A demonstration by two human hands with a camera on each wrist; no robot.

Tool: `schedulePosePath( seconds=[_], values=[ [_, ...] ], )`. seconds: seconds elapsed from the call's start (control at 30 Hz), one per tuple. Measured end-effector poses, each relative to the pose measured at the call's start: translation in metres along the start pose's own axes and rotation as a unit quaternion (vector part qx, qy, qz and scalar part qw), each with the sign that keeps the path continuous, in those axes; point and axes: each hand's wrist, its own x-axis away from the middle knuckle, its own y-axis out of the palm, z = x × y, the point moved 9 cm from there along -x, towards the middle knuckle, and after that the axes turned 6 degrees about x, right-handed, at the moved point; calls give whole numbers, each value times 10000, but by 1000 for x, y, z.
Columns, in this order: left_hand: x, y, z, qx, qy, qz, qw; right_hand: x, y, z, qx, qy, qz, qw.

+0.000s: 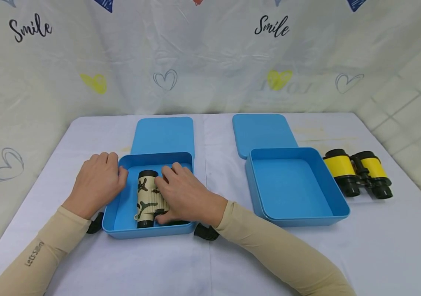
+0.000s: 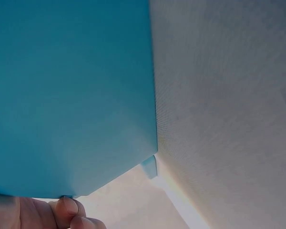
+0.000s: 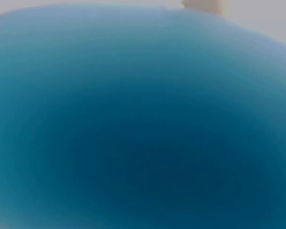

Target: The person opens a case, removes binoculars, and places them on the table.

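Inside the left blue box [image 1: 147, 233] lies a pair of camouflage binoculars [image 1: 146, 201] with black ends. My right hand [image 1: 187, 196] reaches over the box's right wall and grips the binoculars' right side, hiding much of that barrel. At the box's left rim, my left hand [image 1: 97, 181] holds on with curled fingers. The left wrist view has the fingertips [image 2: 66, 206] right at the edge of the box's wall [image 2: 76, 105]. A blurred blue surface [image 3: 143, 119] fills most of the right wrist view.
A blue lid [image 1: 163, 133] lies behind the left box. To the right stands a second open blue box [image 1: 299, 222], another lid [image 1: 263, 131] behind it. Yellow and black binoculars [image 1: 358, 172] lie on the white tablecloth [image 1: 140, 267] at the far right.
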Motion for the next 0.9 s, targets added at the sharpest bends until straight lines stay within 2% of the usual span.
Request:
schedulePosePath(
  seconds=[0.37, 0.7, 0.9],
  values=[
    [0, 0, -1, 121, 51, 98, 9999, 0, 1, -3, 202, -51, -59, 9998],
    [0, -1, 2, 127, 98, 82, 9998, -3, 2, -4, 159, -45, -421, 9990],
    [1, 0, 0, 142, 54, 5, 9999, -5, 0, -9, 562, -264, -524, 9967]
  ],
)
